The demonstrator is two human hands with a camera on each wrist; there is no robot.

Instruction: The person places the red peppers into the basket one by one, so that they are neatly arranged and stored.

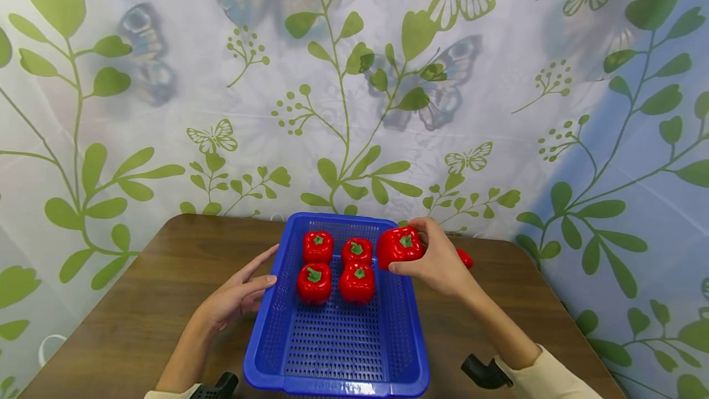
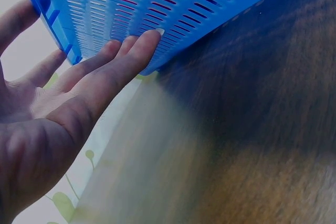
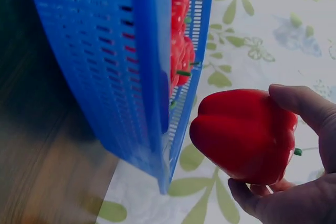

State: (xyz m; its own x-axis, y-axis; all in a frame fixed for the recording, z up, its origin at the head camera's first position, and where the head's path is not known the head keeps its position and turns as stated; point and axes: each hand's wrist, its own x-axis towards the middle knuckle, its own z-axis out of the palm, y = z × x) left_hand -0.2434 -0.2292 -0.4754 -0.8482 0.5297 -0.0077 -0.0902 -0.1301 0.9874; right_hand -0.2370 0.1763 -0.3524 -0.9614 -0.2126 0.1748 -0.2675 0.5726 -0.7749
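A blue plastic basket [image 1: 332, 350] with slotted walls stands on the table. Two rows of red bell peppers [image 1: 357, 283] with green stems sit upright toward its far end. My right hand [image 1: 440, 260] grips another red bell pepper [image 3: 244, 135] between thumb and fingers, over the basket's right rim in the head view. My left hand [image 1: 238, 294] is at the basket's left side, its fingers fairly straight. In the left wrist view the fingertips [image 2: 152, 38] lie against the slotted wall.
Behind my right hand, part of another red object [image 1: 465, 258] shows on the brown wooden table [image 1: 210, 245]. A white curtain [image 1: 249, 109] with green leaves and butterflies hangs along the table's far edge and its right side.
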